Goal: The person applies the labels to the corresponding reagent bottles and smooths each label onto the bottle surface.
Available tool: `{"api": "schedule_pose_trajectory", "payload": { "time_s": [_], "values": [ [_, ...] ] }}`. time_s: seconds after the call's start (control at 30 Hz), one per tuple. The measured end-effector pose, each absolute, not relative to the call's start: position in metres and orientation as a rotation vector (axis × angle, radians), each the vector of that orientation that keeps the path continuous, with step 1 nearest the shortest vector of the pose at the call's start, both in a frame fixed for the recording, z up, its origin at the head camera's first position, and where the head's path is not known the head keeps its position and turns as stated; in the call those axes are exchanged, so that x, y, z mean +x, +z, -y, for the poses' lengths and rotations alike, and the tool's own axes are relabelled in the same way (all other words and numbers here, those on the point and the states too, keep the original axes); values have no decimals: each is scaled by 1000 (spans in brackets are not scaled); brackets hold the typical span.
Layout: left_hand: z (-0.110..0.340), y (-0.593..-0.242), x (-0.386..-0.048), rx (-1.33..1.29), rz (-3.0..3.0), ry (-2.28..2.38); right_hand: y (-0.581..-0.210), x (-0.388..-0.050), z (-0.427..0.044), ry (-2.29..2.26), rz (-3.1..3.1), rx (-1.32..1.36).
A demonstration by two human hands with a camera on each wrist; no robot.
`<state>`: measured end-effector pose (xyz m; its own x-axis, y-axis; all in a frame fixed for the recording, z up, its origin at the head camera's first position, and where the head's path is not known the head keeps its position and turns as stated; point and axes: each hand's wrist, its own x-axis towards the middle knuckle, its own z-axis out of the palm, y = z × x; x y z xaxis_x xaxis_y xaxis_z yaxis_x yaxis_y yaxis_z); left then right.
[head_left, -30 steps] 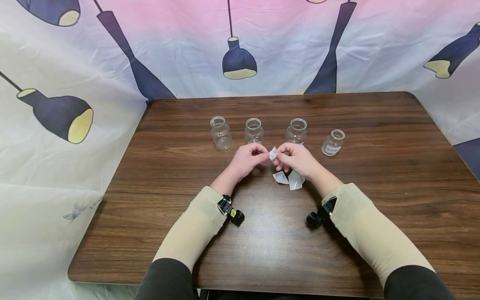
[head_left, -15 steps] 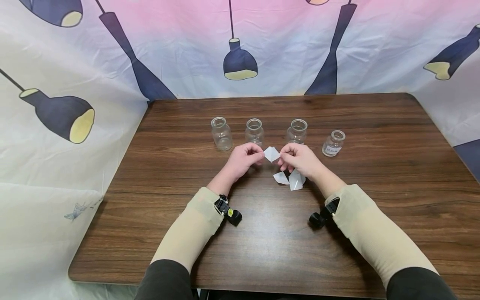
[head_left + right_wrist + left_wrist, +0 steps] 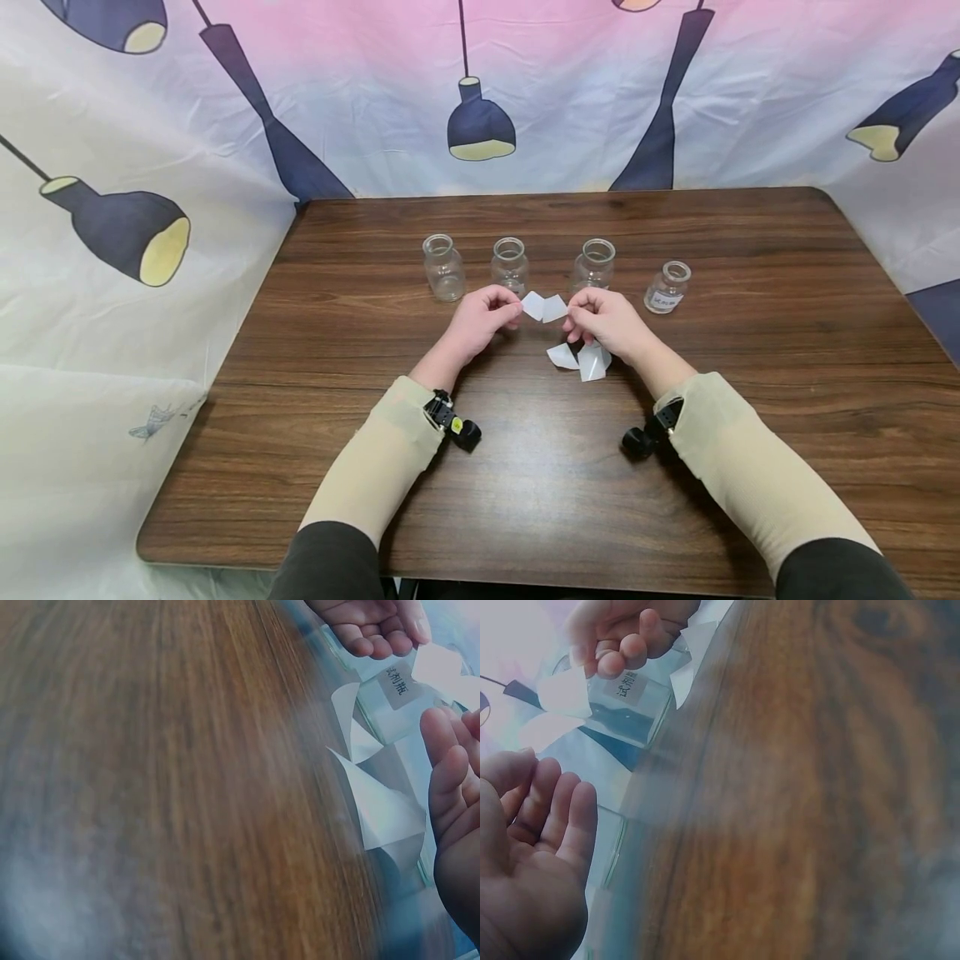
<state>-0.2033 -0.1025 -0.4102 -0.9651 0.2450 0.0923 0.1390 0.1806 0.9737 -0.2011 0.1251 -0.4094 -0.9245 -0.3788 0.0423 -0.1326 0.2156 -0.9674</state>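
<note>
My left hand (image 3: pixel 483 321) pinches a small white piece of paper (image 3: pixel 533 305) between thumb and fingertips. Facing it, my right hand (image 3: pixel 606 323) pinches a second white piece (image 3: pixel 556 308). Both are held above the table, with their inner edges close together; I cannot tell whether they touch. In the left wrist view the right hand's piece (image 3: pixel 565 693) is above the other piece (image 3: pixel 551 730). Curled white paper scraps (image 3: pixel 593 363) lie just below my right hand, seen larger in the right wrist view as bent sheets (image 3: pixel 379 802).
Glass jars stand in a row behind the hands: a left jar (image 3: pixel 444 275), a second jar (image 3: pixel 510 267), a third jar (image 3: pixel 594 267) and a smaller labelled jar (image 3: pixel 664 293). A printed label (image 3: pixel 397 684) shows on a jar in the right wrist view. The wooden table (image 3: pixel 360 317) meets a patterned curtain (image 3: pixel 405 117).
My hands have drawn slightly apart. The white paper between them, first one narrow shape, then a wider folded one, now shows as two pieces, one in each hand. Jars and scraps have stayed put.
</note>
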Motion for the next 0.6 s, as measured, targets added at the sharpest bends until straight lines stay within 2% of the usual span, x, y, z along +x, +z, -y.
{"api": "schedule_pose_trajectory", "payload": {
  "time_s": [0.6],
  "values": [
    [111,-413,-204,312,-2328,1965,-412,-199,-134,-1728,-2342,-440]
  ]
}}
